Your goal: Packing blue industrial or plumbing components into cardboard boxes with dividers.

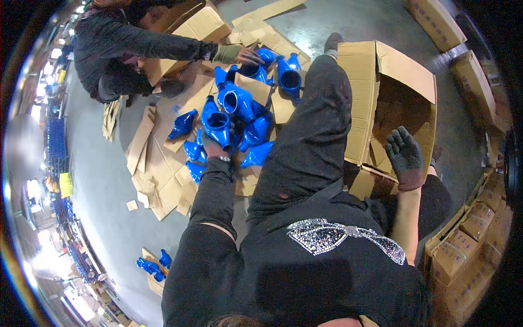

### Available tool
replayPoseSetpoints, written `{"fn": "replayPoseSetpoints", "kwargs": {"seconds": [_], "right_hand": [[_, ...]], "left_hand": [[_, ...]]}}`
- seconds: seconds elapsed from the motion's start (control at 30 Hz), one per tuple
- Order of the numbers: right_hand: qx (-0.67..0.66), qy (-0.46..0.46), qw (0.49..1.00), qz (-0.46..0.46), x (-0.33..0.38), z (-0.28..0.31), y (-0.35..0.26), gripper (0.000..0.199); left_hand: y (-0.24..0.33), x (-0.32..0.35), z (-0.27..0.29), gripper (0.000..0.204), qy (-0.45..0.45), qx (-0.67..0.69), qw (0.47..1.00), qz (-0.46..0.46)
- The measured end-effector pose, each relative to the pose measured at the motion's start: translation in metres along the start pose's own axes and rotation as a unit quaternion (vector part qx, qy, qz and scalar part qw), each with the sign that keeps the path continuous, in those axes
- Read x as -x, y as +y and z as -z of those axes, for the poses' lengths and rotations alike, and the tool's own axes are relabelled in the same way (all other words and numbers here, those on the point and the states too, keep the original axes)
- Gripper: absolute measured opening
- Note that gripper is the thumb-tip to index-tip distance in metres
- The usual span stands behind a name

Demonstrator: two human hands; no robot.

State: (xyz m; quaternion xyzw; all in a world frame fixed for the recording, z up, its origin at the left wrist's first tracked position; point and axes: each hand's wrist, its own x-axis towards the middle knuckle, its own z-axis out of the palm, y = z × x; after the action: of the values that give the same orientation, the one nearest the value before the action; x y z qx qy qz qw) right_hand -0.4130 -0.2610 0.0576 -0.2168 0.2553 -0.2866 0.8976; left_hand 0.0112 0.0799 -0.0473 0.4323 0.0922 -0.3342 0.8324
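I see a grey floor (103,191) with flat cardboard pieces (158,180) lying all over it. I will use them as my marker. Above them another person in a dark top (109,43) bends low beside a brown box (190,32), with one hand (248,56) out. More flat cardboard (267,24) lies to the right of that box. Below the cardboard pieces, a few blue parts (152,266) sit on one small sheet. Far right of the cardboard pieces, closed brown boxes (468,240) are stacked near the bottom, and two long boxes (452,38) lie near the top.
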Motion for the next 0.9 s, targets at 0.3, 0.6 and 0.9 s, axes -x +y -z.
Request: {"fn": "replayPoseSetpoints", "kwargs": {"seconds": [0.3, 0.6, 0.9], "right_hand": [[0.024, 0.064, 0.998, -0.014, -0.006, 0.023, 0.016, 0.039], [0.409, 0.234, 0.859, 0.201, 0.01, 0.088, -0.031, 0.034], [0.574, 0.509, 0.641, 0.024, 0.058, 0.271, -0.081, 0.058]], "left_hand": [[0.018, -0.07, 0.132, 0.048, -0.07, -0.66, 0.718, -0.209], [0.006, -0.02, 0.014, 0.082, 0.083, -0.269, 0.95, 0.137], [0.024, -0.045, 0.067, 0.06, -0.072, -0.544, 0.819, -0.164]]}}
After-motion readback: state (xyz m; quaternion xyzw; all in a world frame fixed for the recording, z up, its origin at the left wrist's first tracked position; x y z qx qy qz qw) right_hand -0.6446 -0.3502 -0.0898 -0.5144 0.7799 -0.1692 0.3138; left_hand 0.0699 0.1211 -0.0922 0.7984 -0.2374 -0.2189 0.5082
